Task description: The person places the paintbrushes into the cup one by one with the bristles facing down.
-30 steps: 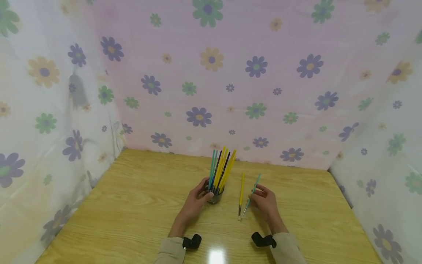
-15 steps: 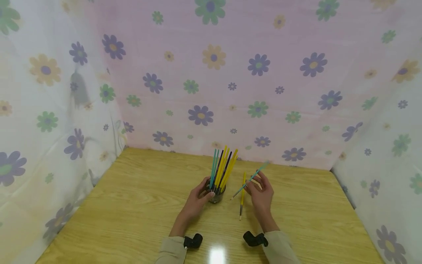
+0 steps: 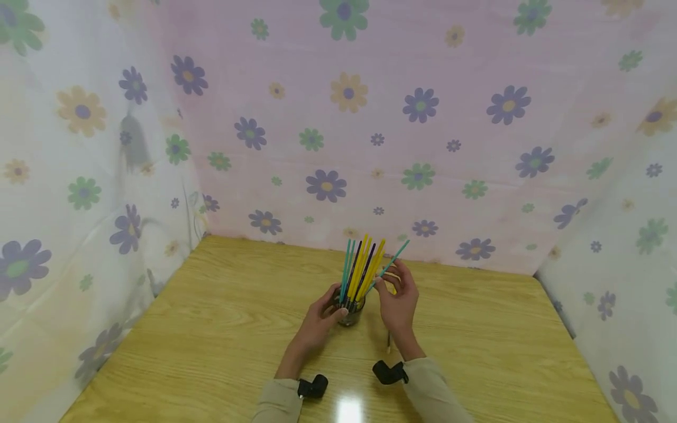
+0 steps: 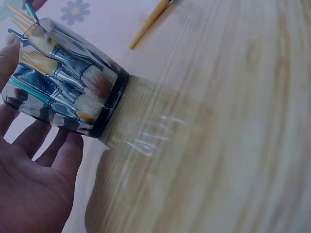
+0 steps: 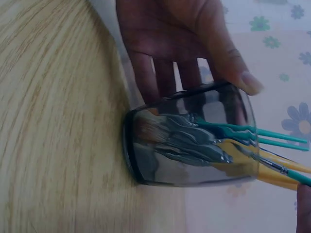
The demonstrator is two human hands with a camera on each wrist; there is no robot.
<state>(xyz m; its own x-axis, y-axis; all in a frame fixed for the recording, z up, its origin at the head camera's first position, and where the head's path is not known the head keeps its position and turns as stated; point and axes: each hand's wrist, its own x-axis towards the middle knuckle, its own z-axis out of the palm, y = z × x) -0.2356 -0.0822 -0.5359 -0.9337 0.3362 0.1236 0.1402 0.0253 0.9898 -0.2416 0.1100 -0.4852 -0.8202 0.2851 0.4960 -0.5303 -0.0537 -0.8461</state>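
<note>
My left hand point(image 3: 312, 326) grips a dark-tinted clear glass point(image 3: 350, 319) that stands on the table, fingers behind it and thumb on its near side. Bristles down in the glass are several paintbrushes point(image 3: 362, 276) with yellow, teal and dark handles. Between thumb and fingers of my right hand point(image 3: 398, 299) a thin teal paintbrush point(image 3: 396, 255) is pinched, tilted with its handle end up to the right. Its bristle tip overlaps the rim of the glass in the right wrist view, where the metal ferrule point(image 5: 272, 165) shows. Only the thumb point(image 5: 303, 208) of that hand appears there.
One yellow paintbrush point(image 4: 151, 22) lies on the wooden table point(image 3: 238, 329) to the right of the glass, partly hidden under my right hand in the head view. Flowered cloth point(image 3: 296, 117) hangs at the back and both sides of the table.
My right hand has lifted the teal paintbrush from beside the yellow one, tilted it and carried it left to the mouth of the glass. The left hand keeps its hold on the glass.
</note>
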